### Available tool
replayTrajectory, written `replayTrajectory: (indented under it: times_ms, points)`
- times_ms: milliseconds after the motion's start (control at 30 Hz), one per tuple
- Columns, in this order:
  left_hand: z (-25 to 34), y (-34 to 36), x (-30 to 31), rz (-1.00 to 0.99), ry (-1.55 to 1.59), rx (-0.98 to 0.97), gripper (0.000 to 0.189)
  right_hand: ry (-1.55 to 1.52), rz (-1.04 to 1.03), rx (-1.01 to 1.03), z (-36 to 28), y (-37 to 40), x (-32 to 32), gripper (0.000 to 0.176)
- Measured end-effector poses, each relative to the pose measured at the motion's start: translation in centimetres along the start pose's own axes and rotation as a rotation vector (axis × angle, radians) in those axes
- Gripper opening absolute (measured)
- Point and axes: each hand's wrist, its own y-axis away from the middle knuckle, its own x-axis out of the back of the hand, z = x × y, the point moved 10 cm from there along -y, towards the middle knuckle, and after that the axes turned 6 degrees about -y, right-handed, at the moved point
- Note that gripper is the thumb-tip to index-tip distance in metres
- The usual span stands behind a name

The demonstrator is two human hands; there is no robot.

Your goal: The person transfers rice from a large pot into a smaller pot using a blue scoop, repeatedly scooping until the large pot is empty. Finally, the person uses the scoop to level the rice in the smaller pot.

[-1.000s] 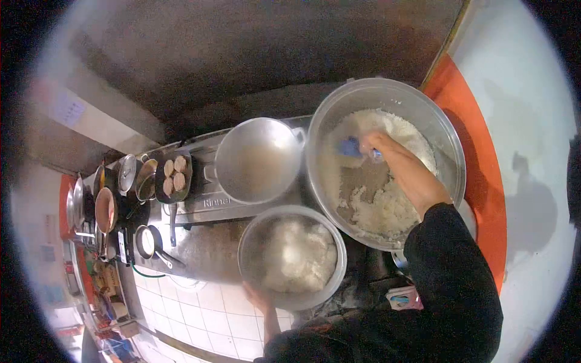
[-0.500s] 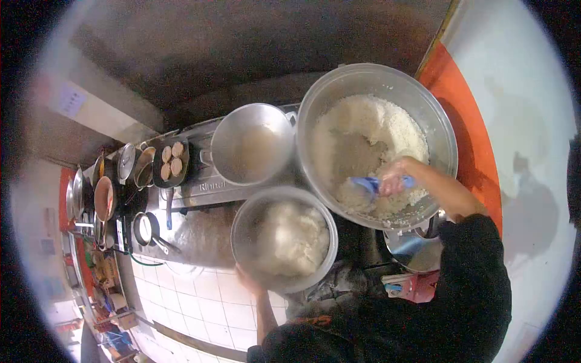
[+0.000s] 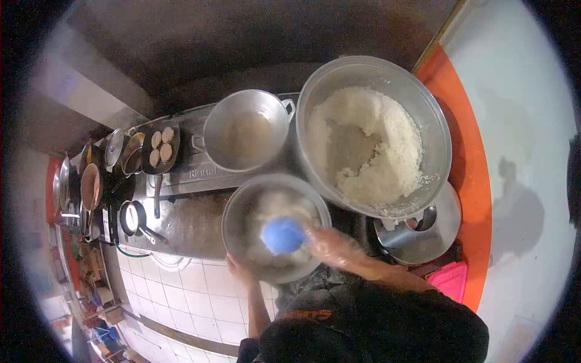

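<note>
My right hand holds a blue rice scoop turned over above a round metal bowl that holds a mound of white rice. My left hand grips the near rim of that bowl. Behind it stands a very large metal pot with cooked white rice piled along its far and right sides and a bare patch at its middle.
An empty metal wok-like pot sits on a Rinnai stove. A dark pan with round patties, lids and small pans crowd the counter's left end. A pot lid lies at right; white tiles front the counter.
My right hand has carried the blue scoop out of the large pot and over the smaller bowl. My left hand stays on the bowl's rim.
</note>
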Motion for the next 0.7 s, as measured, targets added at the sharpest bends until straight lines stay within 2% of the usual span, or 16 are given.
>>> replayTrajectory:
  times_ms: [67,100,133,167,200,233,267,300,333,367,433,467,533,567,633,700]
  points:
    - [1.3,-0.9,0.1,0.03,-0.098,-0.09,0.051,0.13,0.047,-0.164,-0.7,-0.6,0.2,0.045]
    - [0.9,-0.9,0.2,0.012,-0.004,0.045,0.052,-0.053,0.145,-0.208,-1.6,-0.4,2.8,0.039]
    - [-0.1,-0.4,-0.1,-0.007,0.092,0.192,0.053,-0.045,0.212,-0.129,-3.1,0.0,6.1,0.043]
    - [-0.9,-0.3,0.1,-0.017,0.087,0.193,0.053,-0.042,0.284,-0.057,-3.8,0.3,9.2,0.049]
    - [-1.3,-0.5,-0.3,-0.063,-0.001,0.1,0.057,-0.206,0.351,-0.196,-0.7,0.0,11.7,0.057]
    - [-1.3,-0.6,-0.7,-0.105,-0.09,0.009,0.068,0.125,0.546,-0.025,1.0,0.8,14.8,0.066]
    - [-1.6,-0.4,-0.6,-0.107,-0.093,0.007,0.068,-0.177,0.564,-0.207,2.7,1.1,18.0,0.067]
    - [0.1,0.0,-0.3,-0.08,-0.198,-0.146,0.067,-0.481,0.57,-0.387,4.2,1.2,20.8,0.067]
    - [2.0,0.5,-0.2,-0.053,-0.305,-0.298,0.066,-0.481,0.519,-0.377,6.2,0.0,22.4,0.066]
    - [2.7,0.5,-0.1,-0.055,-0.307,-0.3,0.066,-0.478,0.467,-0.364,9.2,-1.3,23.7,0.065]
    - [1.8,0.1,-0.5,-0.124,-0.39,-0.084,0.059,-0.171,0.296,-0.508,18.0,-5.1,25.2,0.058]
    - [1.7,-0.1,-0.8,-0.117,-0.393,-0.08,0.059,-0.172,0.29,-0.503,20.3,-6.8,24.8,0.058]
    - [-1.8,-0.2,-0.1,0.009,0.106,0.232,0.059,0.413,0.597,-0.153,19.0,-9.2,27.5,0.029]
    - [-2.1,-0.1,0.0,0.012,0.103,0.235,0.059,0.411,0.592,-0.152,19.8,-10.8,27.9,0.029]
    - [1.1,0.3,-0.4,-0.077,-0.466,-0.221,0.058,0.324,0.343,-0.509,24.2,-14.0,25.9,0.031]
    - [-0.6,0.2,-0.8,-0.129,-0.587,-0.166,0.061,0.338,0.421,-0.419,20.1,-14.3,24.7,0.031]
